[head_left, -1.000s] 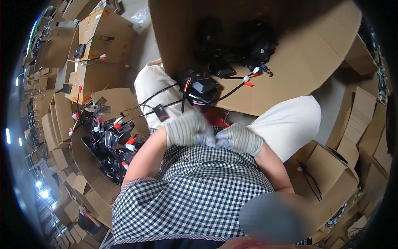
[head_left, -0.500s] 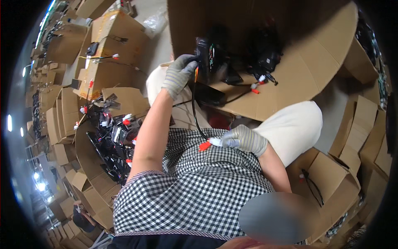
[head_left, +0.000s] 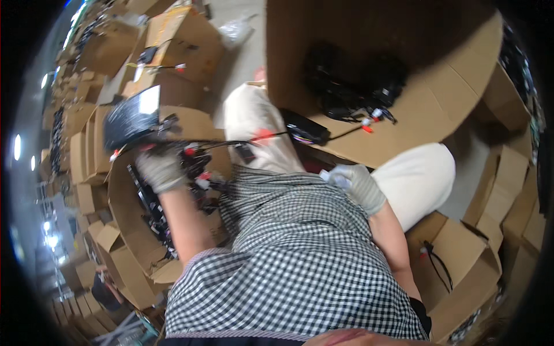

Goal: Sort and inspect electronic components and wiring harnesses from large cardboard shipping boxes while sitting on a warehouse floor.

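My left hand, in a striped knit glove and smeared by motion, grips a flat, shiny black device by its edge. The device hangs over a carton of black devices with red and white connectors. From it a black cable stretches right across my lap, ending in a blurred red connector. Near my waist my right hand, gloved too, is closed on a small whitish piece whose kind I cannot make out. A black box-shaped device lies beside my knee at the big carton's edge.
A large open carton ahead holds a dark heap of cabled devices. On a taped carton at the far left rests a small cabled device. Lower right, an open carton contains a cable. Stacked cartons line the left.
My left hand has swung left with the black device, from the big carton to over the left one. The cable and red connector have come away from my right hand, which stays near my waist.
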A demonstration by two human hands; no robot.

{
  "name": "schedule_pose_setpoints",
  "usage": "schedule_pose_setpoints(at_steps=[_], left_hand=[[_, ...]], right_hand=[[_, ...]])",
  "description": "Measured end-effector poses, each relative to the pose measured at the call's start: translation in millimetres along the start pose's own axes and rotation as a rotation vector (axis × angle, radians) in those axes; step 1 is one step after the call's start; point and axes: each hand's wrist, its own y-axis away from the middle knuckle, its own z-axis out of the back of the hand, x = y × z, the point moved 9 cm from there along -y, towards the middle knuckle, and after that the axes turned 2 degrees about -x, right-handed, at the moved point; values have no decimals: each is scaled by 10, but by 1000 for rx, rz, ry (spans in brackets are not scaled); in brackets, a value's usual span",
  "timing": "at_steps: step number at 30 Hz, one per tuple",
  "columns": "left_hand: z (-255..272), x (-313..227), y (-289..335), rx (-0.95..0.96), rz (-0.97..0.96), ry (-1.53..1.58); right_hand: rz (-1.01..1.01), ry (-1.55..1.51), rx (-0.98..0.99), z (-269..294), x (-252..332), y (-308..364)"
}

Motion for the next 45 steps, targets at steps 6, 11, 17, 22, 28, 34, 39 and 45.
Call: schedule_pose_setpoints(at_steps=[6, 11, 17, 22, 28, 34, 39, 45], left_hand=[[458, -563, 85, -402, -203, 201], [-2483, -260, 1271, 449, -257, -722], [-3998, 2065, 2751, 1320, -350, -948], [-4056, 2482, 3273, 1456, -111, -1246], [-3940, 1908, 3276, 1493, -60, -603], [-3428, 1175, 2796, 1403, 618, -136], [-3067, 1079, 2797, 1354, 714, -216], [-2654, 1182, 3039, 1592, 772, -62]], right_hand=[[-66, 21, -91, 76, -15, 35], [-16, 7, -48, -6, -66, 53], [5, -42, 19, -57, 21, 101], [15, -178, -106, 8, 61, 75], [-163, -493, -335, 431, 134, 297], [-283, -463, -736, 1080, 225, 636], [-115, 457, -388, 959, 405, 351], [-115, 207, 180, 534, 260, 328]])
